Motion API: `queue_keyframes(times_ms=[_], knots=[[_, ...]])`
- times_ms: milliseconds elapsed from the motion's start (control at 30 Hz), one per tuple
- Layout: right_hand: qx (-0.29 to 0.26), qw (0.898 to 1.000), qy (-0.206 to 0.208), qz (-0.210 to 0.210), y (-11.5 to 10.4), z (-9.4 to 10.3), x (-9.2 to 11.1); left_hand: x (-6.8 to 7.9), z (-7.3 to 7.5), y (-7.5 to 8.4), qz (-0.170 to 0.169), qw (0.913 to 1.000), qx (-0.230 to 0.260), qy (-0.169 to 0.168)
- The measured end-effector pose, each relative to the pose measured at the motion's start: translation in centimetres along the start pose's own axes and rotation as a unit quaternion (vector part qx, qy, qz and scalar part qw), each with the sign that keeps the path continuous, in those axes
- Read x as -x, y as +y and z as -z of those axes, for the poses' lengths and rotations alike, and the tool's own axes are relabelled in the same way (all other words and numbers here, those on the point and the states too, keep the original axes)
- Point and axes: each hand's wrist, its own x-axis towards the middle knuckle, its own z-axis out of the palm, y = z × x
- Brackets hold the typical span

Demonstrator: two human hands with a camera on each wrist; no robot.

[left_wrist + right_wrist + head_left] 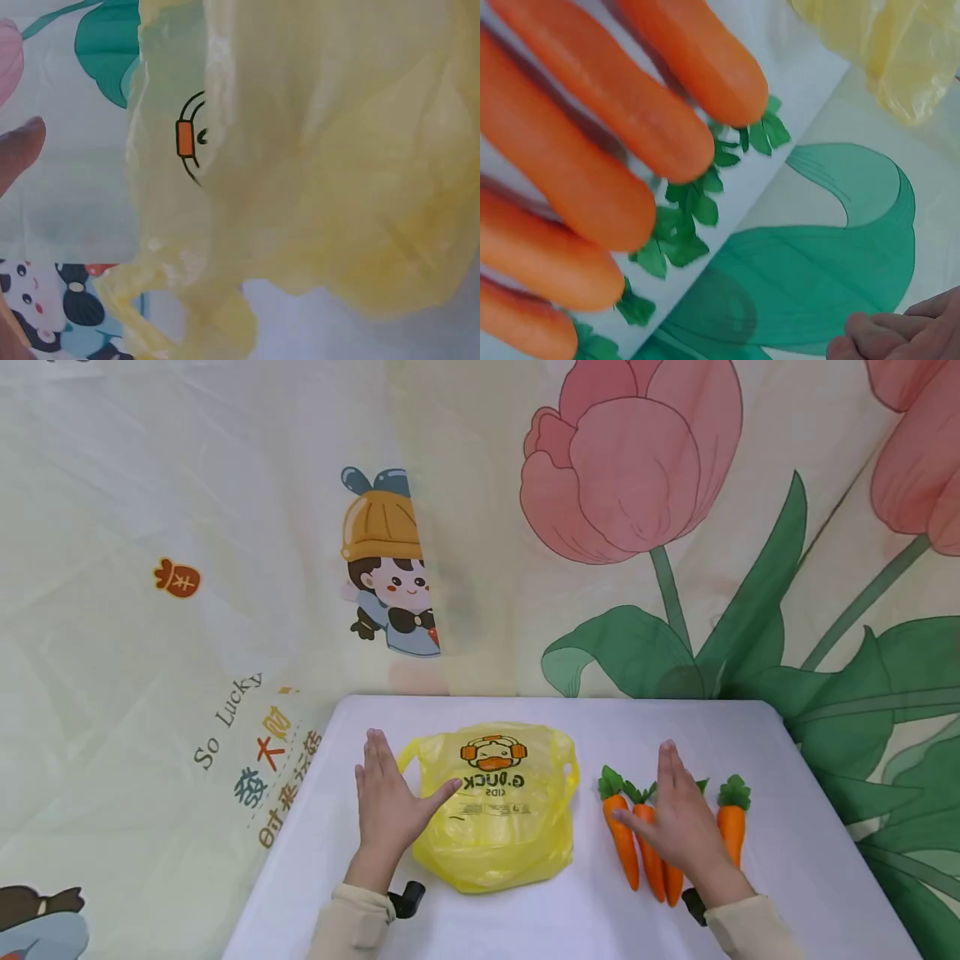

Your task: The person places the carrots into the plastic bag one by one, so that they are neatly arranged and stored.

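My left hand (392, 810) is held up at the left side of a yellow plastic bag (495, 835), fingers straight and thumb spread towards it. Nothing is in its grasp. The bag lies on the table with a cartoon duck print and loop handles; it fills most of the left wrist view. Above a row of several orange carrots (621, 843) with green leafy tops hovers my right hand (684, 822), its fingers extended and thumb out to the left. It holds nothing and hides part of the row. In the right wrist view the carrots (607, 97) lie side by side.
The white table (525, 927) ends at a back edge against a printed cloth (480, 527) with tulips and a cartoon child. A black wrist device (407, 900) shows at the left sleeve and another (694, 906) at the right sleeve.
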Motion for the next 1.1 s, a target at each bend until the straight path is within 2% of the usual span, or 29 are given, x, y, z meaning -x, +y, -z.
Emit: queue_keyframes(times_ms=[100,233,433,567,800,933,1100], knots=[[-0.011,0.999,-0.02,-0.028,-0.4,-0.6,0.1,0.5,-0.4,-0.3,0.062,0.9955,0.069,-0.019],[-0.027,0.996,-0.057,-0.056,-0.9,-1.8,0.4,1.3,-0.9,-0.8,0.136,0.9781,0.153,-0.037],[-0.019,0.994,-0.082,-0.071,-1.5,-3.8,0.7,2.2,-1.8,-1.8,0.197,0.959,0.202,-0.028],[-0.002,0.993,-0.084,-0.085,-1.9,-4.9,0.7,2.4,-2.4,-2.3,0.221,0.9462,0.234,-0.034],[-0.004,0.992,-0.082,-0.092,-2.3,-6.4,0.6,2.5,-3.7,-2.2,0.234,0.9158,0.32,-0.064],[-0.017,0.992,-0.089,-0.093,-2.1,-7.2,0.6,2.7,-4.5,-1.9,0.235,0.9087,0.339,-0.067],[-0.003,0.993,-0.089,-0.08,-1.9,-8.4,0.4,2.8,-5.0,-1.9,0.237,0.903,0.353,-0.059]])
